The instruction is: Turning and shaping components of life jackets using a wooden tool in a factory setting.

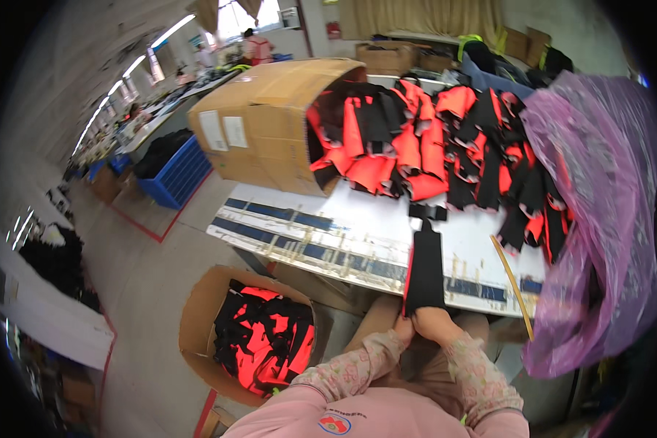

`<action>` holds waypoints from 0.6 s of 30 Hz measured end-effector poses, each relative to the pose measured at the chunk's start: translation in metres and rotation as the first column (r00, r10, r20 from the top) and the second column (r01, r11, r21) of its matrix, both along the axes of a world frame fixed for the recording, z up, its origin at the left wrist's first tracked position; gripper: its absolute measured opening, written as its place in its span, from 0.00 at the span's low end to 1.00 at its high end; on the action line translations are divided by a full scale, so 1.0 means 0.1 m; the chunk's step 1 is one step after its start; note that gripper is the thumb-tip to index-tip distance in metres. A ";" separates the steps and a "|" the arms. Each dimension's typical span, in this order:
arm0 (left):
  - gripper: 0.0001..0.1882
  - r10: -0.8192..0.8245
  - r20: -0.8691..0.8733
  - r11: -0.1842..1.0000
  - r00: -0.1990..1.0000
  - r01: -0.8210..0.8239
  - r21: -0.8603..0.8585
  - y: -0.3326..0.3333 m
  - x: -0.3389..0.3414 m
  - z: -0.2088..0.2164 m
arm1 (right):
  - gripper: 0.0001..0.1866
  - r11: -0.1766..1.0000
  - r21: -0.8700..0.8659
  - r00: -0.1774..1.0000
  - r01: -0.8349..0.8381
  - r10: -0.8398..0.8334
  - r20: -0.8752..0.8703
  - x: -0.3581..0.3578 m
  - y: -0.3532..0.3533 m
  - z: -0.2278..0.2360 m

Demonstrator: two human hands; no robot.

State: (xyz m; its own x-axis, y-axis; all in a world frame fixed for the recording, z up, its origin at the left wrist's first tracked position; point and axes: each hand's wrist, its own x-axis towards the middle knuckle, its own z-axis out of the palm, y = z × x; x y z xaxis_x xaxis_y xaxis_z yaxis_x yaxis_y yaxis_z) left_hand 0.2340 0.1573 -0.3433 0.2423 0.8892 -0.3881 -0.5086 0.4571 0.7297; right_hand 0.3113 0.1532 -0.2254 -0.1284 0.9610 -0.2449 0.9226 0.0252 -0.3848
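A long black fabric piece [425,270] with a narrow red-orange edge lies over the front edge of the white table [372,212]. Its near end hangs toward my lap. My left hand [404,330] and my right hand [436,325] are close together there, both with fingers closed at this end; the fingertips are partly hidden. A narrow black tab tops the piece's far end. Beyond it spreads a heap of black and red-orange fabric pieces [423,146], spilling from a large cardboard box [263,131] tipped on its side.
An open cardboard box [197,339] of similar pieces stands on the floor at my left. A purple plastic bag [598,219] drapes over the table's right end. A thin wooden strip [513,285] sticks out past the front edge. Farther left is a blue crate [175,175].
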 end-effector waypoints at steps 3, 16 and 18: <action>0.18 -0.073 0.043 0.960 0.996 0.059 0.273 -0.04 -0.19 -0.17 | 0.18 0.995 -0.078 0.998 -0.060 0.058 -0.029 -0.09 -0.06 0.17; 0.14 -0.225 -0.302 0.928 0.927 0.298 0.223 0.21 -0.30 0.20 | 0.11 0.988 -0.149 0.972 -0.046 0.010 -0.233 -0.17 0.36 -0.05; 0.14 -0.227 -0.241 0.937 0.944 0.279 0.211 0.23 -0.23 0.04 | 0.13 0.977 0.191 0.989 -0.096 0.115 -0.094 -0.07 0.40 -0.21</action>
State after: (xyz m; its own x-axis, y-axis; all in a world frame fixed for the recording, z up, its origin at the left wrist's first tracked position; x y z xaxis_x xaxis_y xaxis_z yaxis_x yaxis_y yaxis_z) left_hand 0.2107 0.1804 -0.3390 0.4080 0.8812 -0.2386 -0.2225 0.3495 0.9101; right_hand 0.3043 0.1932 -0.2465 -0.2466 0.9681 -0.0436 0.8663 0.2001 -0.4576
